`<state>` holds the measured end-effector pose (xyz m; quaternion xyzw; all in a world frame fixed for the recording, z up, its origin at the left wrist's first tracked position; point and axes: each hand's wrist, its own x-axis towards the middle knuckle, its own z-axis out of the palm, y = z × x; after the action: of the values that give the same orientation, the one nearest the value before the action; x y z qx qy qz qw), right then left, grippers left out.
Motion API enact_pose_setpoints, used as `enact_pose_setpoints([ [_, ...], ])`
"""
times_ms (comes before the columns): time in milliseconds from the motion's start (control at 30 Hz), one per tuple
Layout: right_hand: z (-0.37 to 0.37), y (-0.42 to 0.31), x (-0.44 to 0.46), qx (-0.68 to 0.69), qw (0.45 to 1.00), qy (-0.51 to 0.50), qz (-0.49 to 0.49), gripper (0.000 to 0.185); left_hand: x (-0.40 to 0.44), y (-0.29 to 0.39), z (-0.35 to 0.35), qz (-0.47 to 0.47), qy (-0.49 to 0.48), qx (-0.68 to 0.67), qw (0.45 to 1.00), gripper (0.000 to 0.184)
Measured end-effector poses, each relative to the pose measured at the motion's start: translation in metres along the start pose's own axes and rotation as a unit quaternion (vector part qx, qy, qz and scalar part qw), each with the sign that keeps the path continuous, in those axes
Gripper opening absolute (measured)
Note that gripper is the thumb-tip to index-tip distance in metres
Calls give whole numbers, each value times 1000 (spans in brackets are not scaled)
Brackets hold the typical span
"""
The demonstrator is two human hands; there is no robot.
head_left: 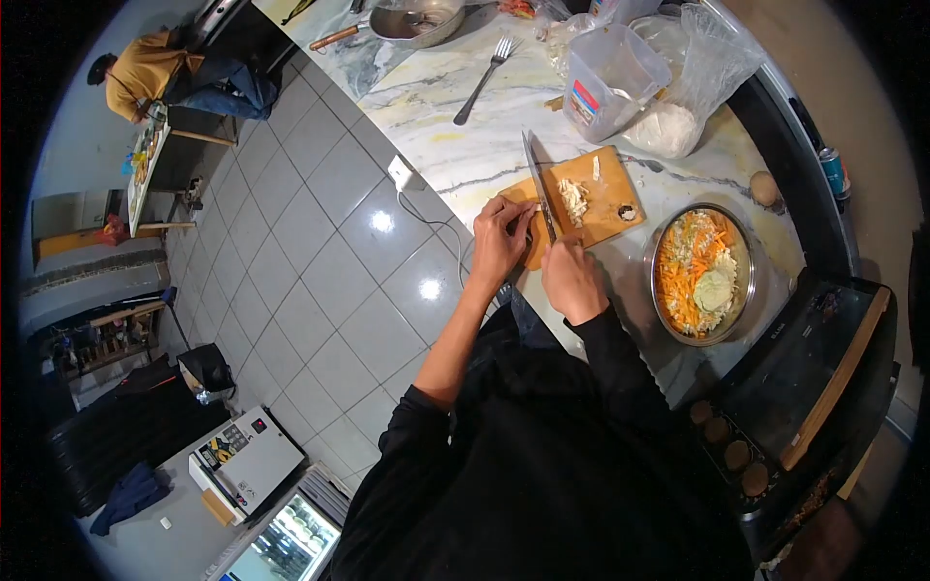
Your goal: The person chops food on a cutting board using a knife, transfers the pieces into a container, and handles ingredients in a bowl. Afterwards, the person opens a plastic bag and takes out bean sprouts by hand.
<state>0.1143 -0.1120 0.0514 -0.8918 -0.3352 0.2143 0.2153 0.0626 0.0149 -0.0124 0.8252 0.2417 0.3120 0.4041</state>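
The left grip (500,237) curls inward, its bare forearm (450,339) behind; the right grip (573,279), clenched, sits just beside it.

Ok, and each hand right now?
Left hand: curled over the board beside the knife; whether it holds anything can't be told.
Right hand: closed, holding the knife.

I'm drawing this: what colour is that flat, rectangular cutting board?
The flat, rectangular cutting board is orange-brown, clearest in the head view.
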Motion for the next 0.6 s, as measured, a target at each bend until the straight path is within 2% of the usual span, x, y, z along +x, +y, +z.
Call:
enact_pose_setpoints([
  [133, 19, 1, -1, -11, 1000, 2, 12, 20, -2, -2, 2, -5, 7, 6, 1000, 13],
  [200, 45, 8, 1, -92, 993, 68, 8, 20, -4, -4, 2, -16, -7, 12, 1000, 13],
  [300, 47, 13, 2, -76, 995, 63, 32, 20, -5, -5, -1, -19, -21, 9, 1000, 13],
  [433, 38, 21, 1, -80, 993, 81, -11, 21, 0, -6, -8, 11, -50, -4, 999, 15],
  [533, 17, 14, 4, -83, 993, 76, -29, 21, 0, -3, -12, 10, -65, 7, 998, 17],
  [600, 2, 6, 5, -46, 998, 0, -44, 32, -2, -3, -11, 0, -62, 1, 998, 17],
])
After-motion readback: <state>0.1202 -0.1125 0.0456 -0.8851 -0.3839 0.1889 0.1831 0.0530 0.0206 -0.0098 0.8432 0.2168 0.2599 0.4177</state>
